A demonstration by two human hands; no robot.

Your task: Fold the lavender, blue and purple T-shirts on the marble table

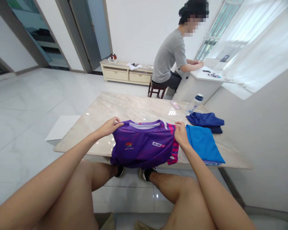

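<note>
Left hand [111, 126] and right hand [181, 134] pinch the purple shirt [144, 140] by its shoulders. Likely light, limp; best held there.

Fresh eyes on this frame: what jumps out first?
The purple fabric shirt with pink side stripes, held up at centre between the left hand and right hand. Right of it, a folded bright blue cloth lies on the pale marbled table. Beyond, a person sits at a white desk.

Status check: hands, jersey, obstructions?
Left hand, right hand: each gripping a shoulder of the purple jersey. Jersey spread between them, printed front showing. Closest clutter: folded bright-blue garment beside right hand.
</note>
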